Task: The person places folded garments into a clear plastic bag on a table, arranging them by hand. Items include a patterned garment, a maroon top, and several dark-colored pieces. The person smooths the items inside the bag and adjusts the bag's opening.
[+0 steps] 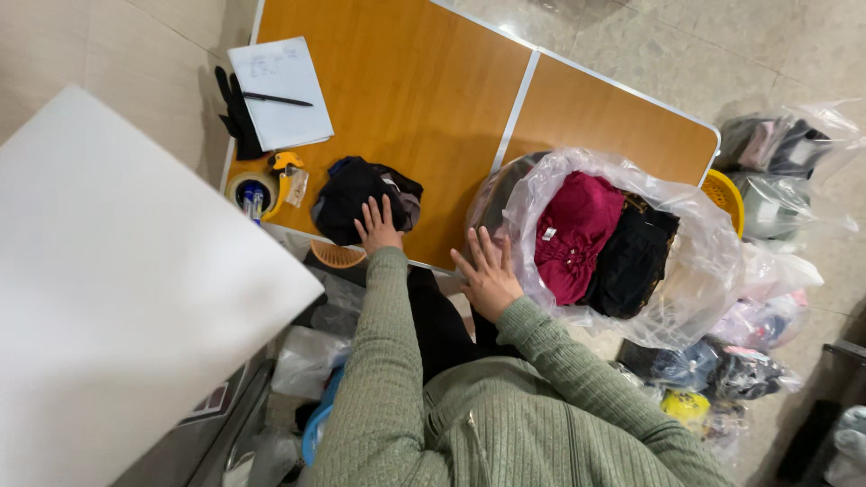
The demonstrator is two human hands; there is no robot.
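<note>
At the centre of the frame the left hand [379,227] lies flat, fingers spread and gripping nothing, on the near edge of a crumpled black garment [361,194] that sits on the orange wood-grain folding worktop [433,81]. Just right of it the right hand [488,273] also lies open with fingers spread, palm down at the worktop's near edge, touching the side of a large clear plastic bag [695,261]. That bag stands at right centre and holds a dark red knitted garment [573,234] beside a black folded garment [631,261]. At upper left a white sheet of paper [280,90] with a black pen [275,99] on it lies on the worktop, next to black gloves [236,113]. Below them sits a yellow tape dispenser [262,185]. A large white board [117,289] fills the left of the frame. More bagged clothes [776,153] lie on the floor at the right.
</note>
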